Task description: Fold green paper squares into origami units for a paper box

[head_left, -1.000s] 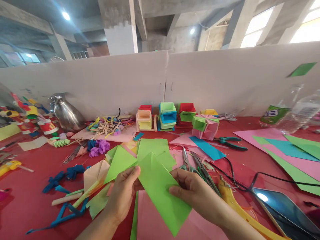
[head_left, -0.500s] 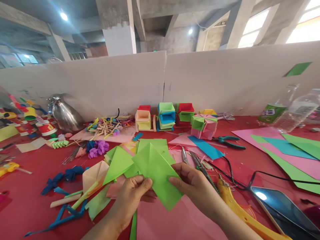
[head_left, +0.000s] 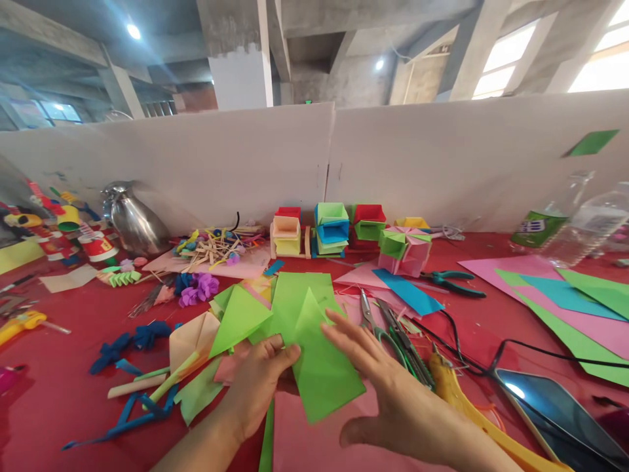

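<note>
A folded sheet of green paper (head_left: 324, 377) is pinched at its left edge between the thumb and fingers of my left hand (head_left: 258, 380). A crease and a pointed flap show at its top. Beside the sheet's right edge, my right hand (head_left: 388, 387) is open with fingers spread and thumb apart; its fingertips are close to the paper, and I cannot tell whether they touch it. Under the hands lies a pink sheet (head_left: 314, 446). More green paper pieces (head_left: 240, 318) lie just behind and to the left.
Scissors (head_left: 367, 311), a utility knife (head_left: 403, 341) and a yellow glue gun (head_left: 457, 400) lie right of the hands. A phone (head_left: 545, 406) is at far right. Folded paper boxes (head_left: 331, 229) stand near the white partition (head_left: 236, 164). A steel jug (head_left: 135, 219) stands back left.
My right hand has let go of the green paper's right side and opened out. The sheet has turned in my left hand. The whole view has shifted slightly.
</note>
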Action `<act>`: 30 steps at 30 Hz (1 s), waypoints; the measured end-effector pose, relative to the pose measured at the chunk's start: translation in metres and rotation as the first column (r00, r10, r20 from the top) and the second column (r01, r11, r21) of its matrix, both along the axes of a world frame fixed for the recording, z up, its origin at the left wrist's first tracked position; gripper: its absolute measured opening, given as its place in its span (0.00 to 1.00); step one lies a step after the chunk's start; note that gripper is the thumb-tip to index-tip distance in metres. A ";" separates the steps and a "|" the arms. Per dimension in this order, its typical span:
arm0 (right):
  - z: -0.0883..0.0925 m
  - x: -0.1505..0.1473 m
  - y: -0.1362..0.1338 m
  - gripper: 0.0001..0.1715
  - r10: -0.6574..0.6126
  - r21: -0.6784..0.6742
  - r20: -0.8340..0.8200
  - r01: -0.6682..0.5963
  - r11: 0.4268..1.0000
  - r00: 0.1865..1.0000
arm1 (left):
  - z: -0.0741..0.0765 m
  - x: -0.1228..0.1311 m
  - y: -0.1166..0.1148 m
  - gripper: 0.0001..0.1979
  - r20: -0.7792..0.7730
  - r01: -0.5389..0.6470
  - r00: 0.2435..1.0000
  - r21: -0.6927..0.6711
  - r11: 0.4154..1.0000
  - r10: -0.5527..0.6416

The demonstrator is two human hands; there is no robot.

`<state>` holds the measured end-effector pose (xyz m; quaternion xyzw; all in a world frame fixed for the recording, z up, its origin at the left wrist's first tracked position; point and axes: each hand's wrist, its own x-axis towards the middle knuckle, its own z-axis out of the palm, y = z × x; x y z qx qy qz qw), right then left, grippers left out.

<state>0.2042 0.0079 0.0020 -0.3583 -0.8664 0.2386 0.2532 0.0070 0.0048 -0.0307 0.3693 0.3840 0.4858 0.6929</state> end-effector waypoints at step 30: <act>-0.005 -0.015 -0.005 0.08 -0.094 0.075 -0.216 0.112 0.991 0.972 | -0.001 0.004 -0.005 0.08 0.175 0.076 0.982 0.005 0.997 -0.076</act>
